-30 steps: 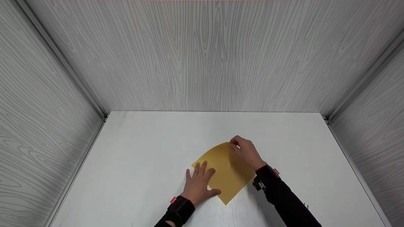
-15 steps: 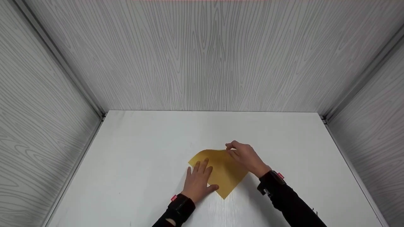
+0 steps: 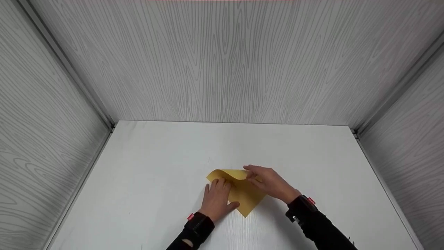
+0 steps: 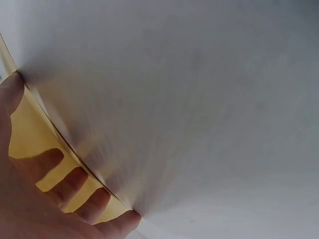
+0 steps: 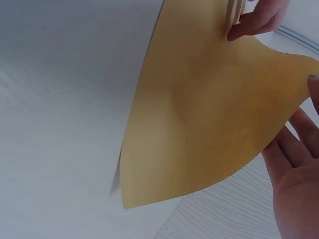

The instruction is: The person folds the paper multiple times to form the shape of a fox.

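Pressing yellow paper (image 3: 245, 195) to the table (image 3: 156, 173), in the lower middle of the head frame, with spread fingers of the left hand (image 3: 217, 201); pinching the lifted edge with the right hand (image 3: 272, 182). Could slip or crease crookedly (judging by that loose curl) from light pressing or a sideways tug.

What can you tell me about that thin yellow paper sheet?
The thin yellow paper sheet looks plain and smooth, with one pointed corner toward the person. It sits on the white tabletop, its far side curving upward. The person's left hand touches its left side; their right hand holds the raised edge.
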The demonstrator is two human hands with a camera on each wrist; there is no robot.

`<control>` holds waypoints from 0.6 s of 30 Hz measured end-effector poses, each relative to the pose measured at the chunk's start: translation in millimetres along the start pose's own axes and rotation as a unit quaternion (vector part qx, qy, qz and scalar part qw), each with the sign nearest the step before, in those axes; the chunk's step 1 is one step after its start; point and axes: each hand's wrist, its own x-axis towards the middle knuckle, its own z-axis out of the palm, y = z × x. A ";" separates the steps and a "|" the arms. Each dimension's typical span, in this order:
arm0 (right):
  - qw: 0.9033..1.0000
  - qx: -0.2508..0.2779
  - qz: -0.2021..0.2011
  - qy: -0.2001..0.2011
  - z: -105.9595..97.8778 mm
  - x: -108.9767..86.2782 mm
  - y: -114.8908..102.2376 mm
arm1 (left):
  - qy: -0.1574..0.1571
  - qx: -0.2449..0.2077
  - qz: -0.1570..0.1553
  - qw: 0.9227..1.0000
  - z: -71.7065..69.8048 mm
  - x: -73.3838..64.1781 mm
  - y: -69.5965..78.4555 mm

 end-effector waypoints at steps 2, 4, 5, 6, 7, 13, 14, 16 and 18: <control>1.000 -0.002 0.002 -0.003 0.6 -2.6 3.2 | -0.010 -0.017 -0.005 1.000 -0.7 0.4 1.2; 1.000 -0.007 0.002 -0.006 2.0 -4.9 6.5 | -0.021 -0.029 -0.008 0.999 -1.0 -0.4 1.1; 1.000 -0.012 -0.001 -0.007 3.1 -5.7 7.9 | -0.029 -0.034 -0.010 0.999 -1.2 -1.2 0.7; 1.000 -0.019 -0.005 -0.009 4.2 -6.6 9.1 | -0.036 -0.033 -0.008 0.999 -1.4 -2.2 -0.1; 0.999 -0.029 -0.012 -0.009 5.3 -7.6 10.1 | -0.045 -0.032 -0.008 0.998 -1.5 -3.4 -0.9; 0.998 -0.058 -0.034 -0.018 10.2 -16.3 11.8 | -0.076 -0.011 0.011 0.997 -5.8 -9.6 -6.6; 0.997 -0.061 -0.034 -0.021 10.9 -18.1 11.4 | -0.079 -0.009 0.013 0.997 -6.6 -10.2 -7.3; 0.996 -0.075 -0.037 -0.023 12.8 -21.9 10.9 | -0.083 -0.007 0.017 0.996 -7.5 -11.0 -8.5; 0.995 -0.087 -0.045 -0.023 14.7 -25.3 10.4 | -0.089 -0.005 0.016 0.996 -7.7 -11.3 -9.2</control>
